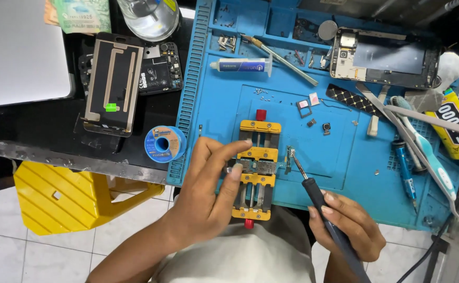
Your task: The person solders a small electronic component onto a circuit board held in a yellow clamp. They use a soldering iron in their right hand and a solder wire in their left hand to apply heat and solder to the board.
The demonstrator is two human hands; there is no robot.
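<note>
A yellow board-holding jig point(258, 170) with red knobs lies on the blue work mat point(324, 152), clamping a small circuit board point(254, 166). My left hand point(208, 188) rests on the jig's left side, thumb and forefinger pinching at the board. My right hand point(347, 225) grips a black soldering iron point(313, 191) like a pen. Its tip point(294, 155) hovers just right of the jig, close to the board's right end.
On the mat lie a syringe of paste point(240, 65), metal tweezers point(282, 58), an opened phone point(384, 57), a toothbrush point(423, 147) and small loose parts. A solder spool point(165, 143), a phone frame point(111, 84) and a yellow stool point(67, 196) are at left.
</note>
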